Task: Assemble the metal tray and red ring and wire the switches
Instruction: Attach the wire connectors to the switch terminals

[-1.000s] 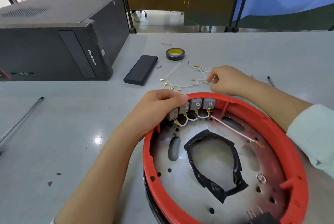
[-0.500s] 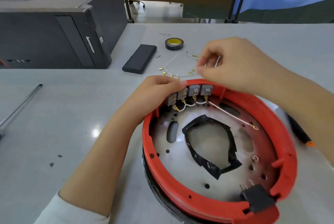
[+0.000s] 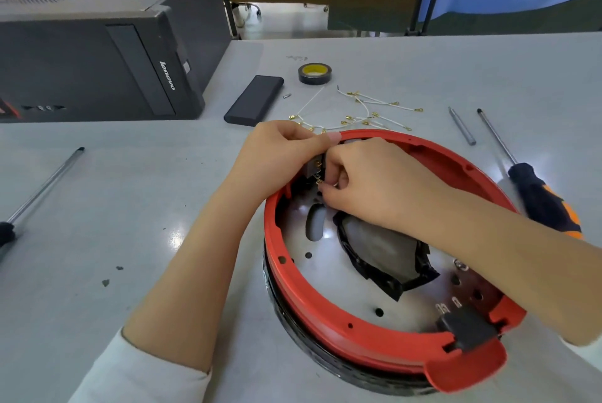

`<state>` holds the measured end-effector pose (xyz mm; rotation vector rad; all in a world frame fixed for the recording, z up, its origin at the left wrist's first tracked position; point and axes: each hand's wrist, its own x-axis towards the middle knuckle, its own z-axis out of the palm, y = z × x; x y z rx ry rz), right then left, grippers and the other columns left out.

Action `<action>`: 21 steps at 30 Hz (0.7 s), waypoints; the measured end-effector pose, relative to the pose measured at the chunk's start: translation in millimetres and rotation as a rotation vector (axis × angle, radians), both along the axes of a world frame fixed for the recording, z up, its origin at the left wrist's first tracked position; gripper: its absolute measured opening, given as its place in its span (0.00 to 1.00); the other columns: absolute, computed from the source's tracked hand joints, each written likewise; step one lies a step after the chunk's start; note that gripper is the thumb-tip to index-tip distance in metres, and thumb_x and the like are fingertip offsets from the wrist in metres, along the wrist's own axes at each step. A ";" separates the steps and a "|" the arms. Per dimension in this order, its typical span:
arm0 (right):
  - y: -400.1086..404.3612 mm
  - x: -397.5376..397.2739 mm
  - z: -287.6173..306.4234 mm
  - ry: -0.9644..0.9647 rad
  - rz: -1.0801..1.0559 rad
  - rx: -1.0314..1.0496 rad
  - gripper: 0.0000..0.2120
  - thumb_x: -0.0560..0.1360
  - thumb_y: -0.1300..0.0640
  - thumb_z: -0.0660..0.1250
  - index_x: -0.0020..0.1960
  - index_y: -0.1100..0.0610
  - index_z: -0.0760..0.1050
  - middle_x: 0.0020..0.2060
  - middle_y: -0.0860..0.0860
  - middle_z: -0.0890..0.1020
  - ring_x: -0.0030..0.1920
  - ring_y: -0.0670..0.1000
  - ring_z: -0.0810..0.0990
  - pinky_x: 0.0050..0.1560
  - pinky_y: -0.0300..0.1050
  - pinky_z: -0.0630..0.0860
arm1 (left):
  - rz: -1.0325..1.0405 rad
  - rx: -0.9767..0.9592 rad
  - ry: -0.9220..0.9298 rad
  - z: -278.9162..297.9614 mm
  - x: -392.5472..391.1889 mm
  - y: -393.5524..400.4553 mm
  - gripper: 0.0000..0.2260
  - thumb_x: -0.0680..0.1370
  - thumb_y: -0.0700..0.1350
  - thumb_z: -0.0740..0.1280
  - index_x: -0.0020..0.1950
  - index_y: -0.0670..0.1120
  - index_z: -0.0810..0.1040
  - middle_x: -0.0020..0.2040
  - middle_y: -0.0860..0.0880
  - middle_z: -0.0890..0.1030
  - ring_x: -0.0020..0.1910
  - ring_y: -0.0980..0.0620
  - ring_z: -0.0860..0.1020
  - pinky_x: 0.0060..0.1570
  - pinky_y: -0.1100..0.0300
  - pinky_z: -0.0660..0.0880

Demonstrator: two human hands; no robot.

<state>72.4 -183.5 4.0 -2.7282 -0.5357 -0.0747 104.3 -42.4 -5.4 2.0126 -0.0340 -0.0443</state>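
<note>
Red ring (image 3: 325, 311) sits on the metal tray (image 3: 329, 275) on the worktop (image 3: 130, 207). Left hand (image 3: 280, 155) grips the switches (image 3: 314, 166) at the far rim, right hand (image 3: 368, 184) pinches a gold terminal (image 3: 319, 181) there. Spare wires (image 3: 368, 112) lie just beyond.
</note>
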 end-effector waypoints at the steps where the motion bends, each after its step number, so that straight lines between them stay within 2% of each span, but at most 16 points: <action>1: -0.2 0.3 -1.0 0.002 0.005 0.005 0.06 0.71 0.51 0.67 0.39 0.53 0.75 0.35 0.49 0.79 0.39 0.52 0.78 0.40 0.50 0.76 | 0.039 0.042 -0.028 -0.4 0.2 0.4 0.18 0.68 0.61 0.75 0.37 0.45 0.81 0.32 0.50 0.82 0.29 0.54 0.78 0.27 0.66 0.73; 3: -0.5 0.7 -2.4 0.000 0.009 0.020 0.06 0.71 0.52 0.67 0.38 0.54 0.74 0.34 0.48 0.79 0.38 0.51 0.77 0.38 0.48 0.75 | 0.087 0.087 -0.048 -1.7 0.3 0.6 0.21 0.66 0.63 0.75 0.34 0.45 0.77 0.24 0.54 0.78 0.22 0.55 0.73 0.21 0.68 0.68; 5: -0.7 0.7 -2.6 0.010 0.008 0.037 0.06 0.71 0.53 0.67 0.38 0.54 0.74 0.34 0.49 0.79 0.37 0.50 0.77 0.38 0.47 0.74 | 0.117 0.120 -0.056 -2.6 0.6 0.5 0.22 0.64 0.64 0.75 0.32 0.46 0.75 0.21 0.55 0.74 0.19 0.56 0.72 0.19 0.69 0.66; 8: -0.5 0.9 -2.0 0.029 0.006 0.057 0.07 0.71 0.53 0.67 0.39 0.55 0.75 0.33 0.50 0.80 0.37 0.50 0.77 0.39 0.48 0.75 | 0.149 0.189 -0.054 -2.0 1.4 1.0 0.24 0.63 0.66 0.74 0.30 0.47 0.72 0.19 0.55 0.72 0.18 0.57 0.72 0.18 0.69 0.65; 12: 0.0 1.1 -0.8 0.040 -0.010 0.077 0.07 0.72 0.53 0.67 0.38 0.56 0.75 0.32 0.49 0.80 0.37 0.50 0.78 0.40 0.48 0.75 | 0.151 0.189 -0.039 -1.6 1.8 0.7 0.25 0.62 0.67 0.74 0.27 0.48 0.69 0.18 0.55 0.70 0.16 0.59 0.70 0.16 0.70 0.62; 21: 1.7 1.0 3.4 0.070 -0.017 0.053 0.06 0.71 0.55 0.68 0.36 0.55 0.75 0.32 0.47 0.78 0.37 0.49 0.77 0.37 0.44 0.71 | 0.151 0.193 -0.035 -0.7 0.9 1.8 0.26 0.62 0.67 0.74 0.27 0.48 0.69 0.18 0.54 0.71 0.17 0.59 0.71 0.17 0.70 0.63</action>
